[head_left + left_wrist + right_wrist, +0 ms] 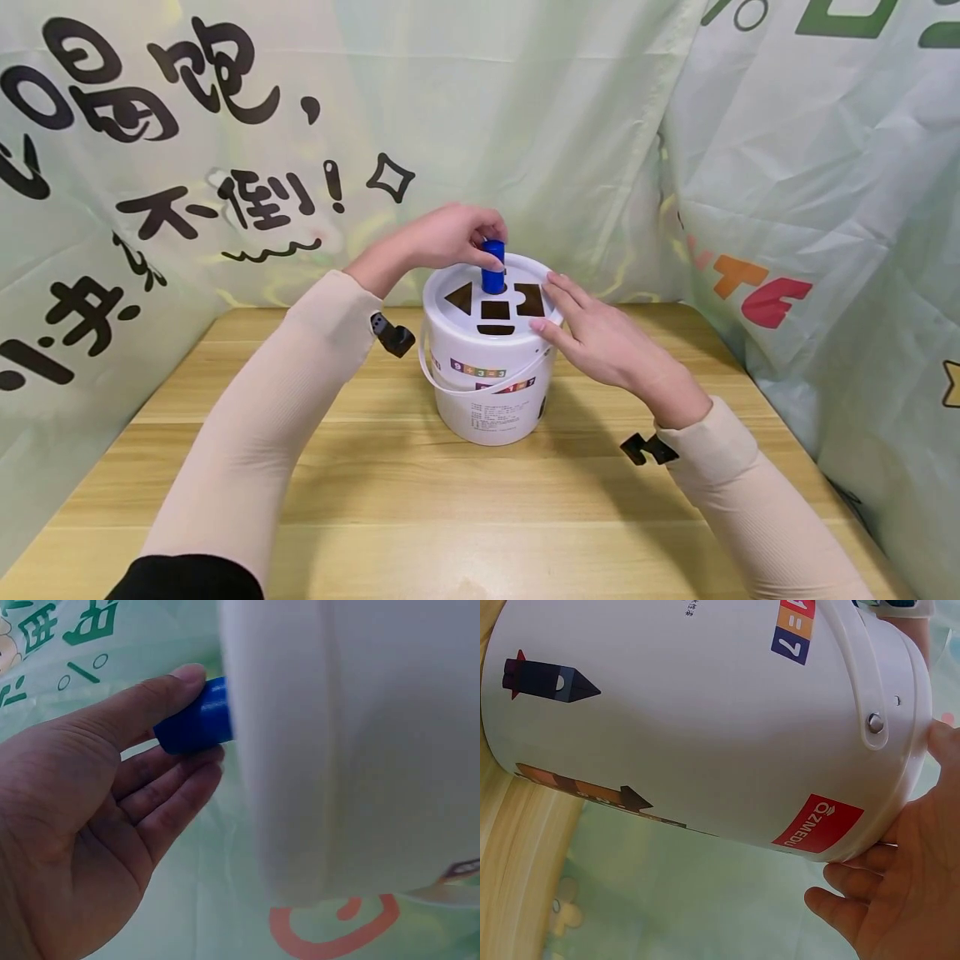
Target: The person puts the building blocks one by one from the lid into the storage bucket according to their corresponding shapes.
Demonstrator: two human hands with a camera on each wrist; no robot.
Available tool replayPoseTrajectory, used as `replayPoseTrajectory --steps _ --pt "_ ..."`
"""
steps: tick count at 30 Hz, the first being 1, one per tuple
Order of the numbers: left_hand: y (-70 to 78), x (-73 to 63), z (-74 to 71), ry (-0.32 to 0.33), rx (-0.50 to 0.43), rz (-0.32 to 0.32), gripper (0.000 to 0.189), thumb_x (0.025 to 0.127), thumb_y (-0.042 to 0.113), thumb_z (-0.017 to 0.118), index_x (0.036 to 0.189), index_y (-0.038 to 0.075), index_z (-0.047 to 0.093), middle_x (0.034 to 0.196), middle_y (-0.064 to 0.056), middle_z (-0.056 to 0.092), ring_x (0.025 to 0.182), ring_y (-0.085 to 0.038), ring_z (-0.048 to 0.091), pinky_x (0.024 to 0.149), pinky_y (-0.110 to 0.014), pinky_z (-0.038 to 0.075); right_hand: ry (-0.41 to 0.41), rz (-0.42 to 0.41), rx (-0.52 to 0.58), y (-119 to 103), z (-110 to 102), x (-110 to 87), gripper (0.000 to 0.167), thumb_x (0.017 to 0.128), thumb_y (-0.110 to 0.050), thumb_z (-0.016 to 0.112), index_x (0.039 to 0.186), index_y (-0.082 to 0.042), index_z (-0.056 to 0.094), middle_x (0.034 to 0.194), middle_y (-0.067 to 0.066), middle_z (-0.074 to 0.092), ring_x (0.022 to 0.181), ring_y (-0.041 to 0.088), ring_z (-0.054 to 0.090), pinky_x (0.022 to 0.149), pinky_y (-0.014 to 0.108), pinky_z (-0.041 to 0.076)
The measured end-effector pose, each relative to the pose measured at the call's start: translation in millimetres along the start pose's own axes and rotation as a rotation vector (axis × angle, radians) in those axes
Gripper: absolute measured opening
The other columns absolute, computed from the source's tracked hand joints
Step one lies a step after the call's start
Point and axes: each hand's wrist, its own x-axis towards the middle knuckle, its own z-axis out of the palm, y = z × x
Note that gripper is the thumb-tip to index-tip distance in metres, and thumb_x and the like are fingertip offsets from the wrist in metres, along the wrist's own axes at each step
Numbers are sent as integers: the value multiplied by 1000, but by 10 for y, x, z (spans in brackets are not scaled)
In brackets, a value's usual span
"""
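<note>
A white bucket [491, 417] with a shape-sorter lid [457, 321] stands upright on the wooden table. My left hand [453, 237] pinches a blue cylinder block [492, 271] between thumb and fingers. The block is upright, its lower end at the round hole in the lid; how deep it sits is hard to tell. In the left wrist view the blue block [196, 720] partly disappears behind the bucket's rim. At the lid's right edge my right hand [600, 333] rests with fingers spread, and the right wrist view shows its fingertips [840, 907] by the rim.
The lid has several other cut-outs, among them a triangle [460, 298] and a square [495, 310]. A white carrying handle [450, 390] hangs across the bucket's front. Printed cloth [562, 125] walls in the back and sides of the table [390, 517].
</note>
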Motion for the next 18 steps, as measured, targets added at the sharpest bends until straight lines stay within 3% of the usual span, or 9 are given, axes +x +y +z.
replayPoseTrajectory --steps 10,18 --pt "70 66 3 -123 -5 -12 31 89 19 75 113 4 62 111 -9 66 109 -23 61 98 -33 45 -4 3 1 -10 4 5 80 99 -65 30 155 -8 25 162 8 15 145 34 22 111 53 29" --pt "56 25 17 -131 16 -8 29 91 21 72 114 6 63 112 -6 65 106 -20 62 95 -32 47 1 0 5 -11 0 6 79 99 -64 30 155 -9 25 162 8 15 144 34 24 110 53 30"
